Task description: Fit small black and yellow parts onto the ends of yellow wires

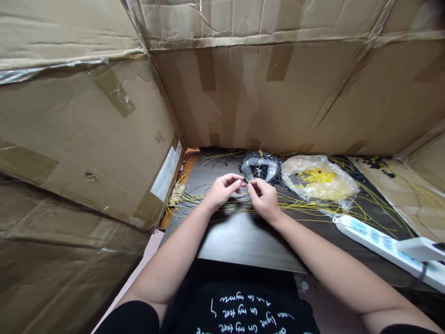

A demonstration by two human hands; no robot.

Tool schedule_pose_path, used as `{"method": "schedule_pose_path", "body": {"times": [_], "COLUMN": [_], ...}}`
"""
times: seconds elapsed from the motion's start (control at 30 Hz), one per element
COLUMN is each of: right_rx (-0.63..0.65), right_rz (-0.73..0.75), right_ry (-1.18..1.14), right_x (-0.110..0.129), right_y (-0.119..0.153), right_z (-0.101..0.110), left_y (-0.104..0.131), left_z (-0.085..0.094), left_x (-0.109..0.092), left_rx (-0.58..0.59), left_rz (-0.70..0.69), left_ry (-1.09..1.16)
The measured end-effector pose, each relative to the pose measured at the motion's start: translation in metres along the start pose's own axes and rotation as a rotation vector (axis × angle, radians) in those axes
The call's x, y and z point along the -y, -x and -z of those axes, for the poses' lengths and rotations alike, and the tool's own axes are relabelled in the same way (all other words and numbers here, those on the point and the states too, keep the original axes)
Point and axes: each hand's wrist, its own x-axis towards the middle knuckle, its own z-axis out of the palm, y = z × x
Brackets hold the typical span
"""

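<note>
My left hand (224, 189) and my right hand (263, 198) meet over the middle of the table. Pinched between their fingertips is a small black piece (245, 181), too small to name its exact kind. Beneath both hands runs a loose bundle of thin yellow and black wires (295, 204), spread from left to right. Just beyond my fingers lies an open clear plastic bag (248, 162) with many small black parts (263, 170). To its right sits another clear bag (342, 188) holding small yellow parts (318, 176).
Tall cardboard walls (243, 102) enclose the dark table (239, 241) at the back and left. A white power strip (368, 239) with a plug lies at the right. More black pieces (377, 164) rest on cardboard at the far right.
</note>
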Motion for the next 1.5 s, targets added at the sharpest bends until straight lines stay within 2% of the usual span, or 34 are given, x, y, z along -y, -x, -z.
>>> {"method": "schedule_pose_path", "body": {"times": [0.13,0.33,0.47,0.6,0.8,1.0,1.07,1.13,1.2,1.3,1.37,1.5], "right_rx": [0.057,0.088,0.129,0.248,0.494,0.570,0.547,0.470,0.325,0.041,-0.067,-0.029], "right_rz": [-0.031,0.015,0.066,0.189,0.399,0.499,0.538,0.570,0.574,0.539,0.519,0.508], "right_ry": [-0.039,-0.032,0.097,0.328,0.569,0.657,0.650,0.617,0.556,0.452,0.428,0.452], "right_x": [-0.005,-0.002,0.000,0.000,0.004,0.014,0.017,0.019,0.019,0.016,0.014,0.007], "right_y": [0.001,0.000,0.001,0.002,0.005,0.010,0.009,0.007,0.003,-0.005,-0.009,-0.013], "right_z": [-0.004,-0.003,-0.001,0.001,0.001,-0.005,-0.003,0.004,0.013,0.028,0.034,0.035], "left_y": [0.002,0.002,0.003,0.004,0.003,0.003,0.002,0.002,0.003,0.004,0.005,0.007], "left_z": [-0.001,0.000,-0.003,-0.004,-0.005,-0.005,-0.005,-0.004,-0.004,-0.004,-0.005,-0.006], "left_x": [0.002,0.004,0.003,0.003,-0.002,-0.006,-0.005,-0.006,-0.007,-0.011,-0.013,-0.014], "left_rx": [0.003,-0.100,-0.133,-0.152,-0.170,-0.223,-0.221,-0.208,-0.194,-0.151,-0.095,-0.003], "left_rz": [-0.056,-0.121,-0.180,-0.171,-0.110,-0.091,-0.090,-0.093,-0.095,-0.070,-0.048,-0.027], "left_ry": [-0.120,-0.291,-0.345,-0.274,-0.023,0.084,0.130,0.148,0.132,0.070,0.027,-0.053]}}
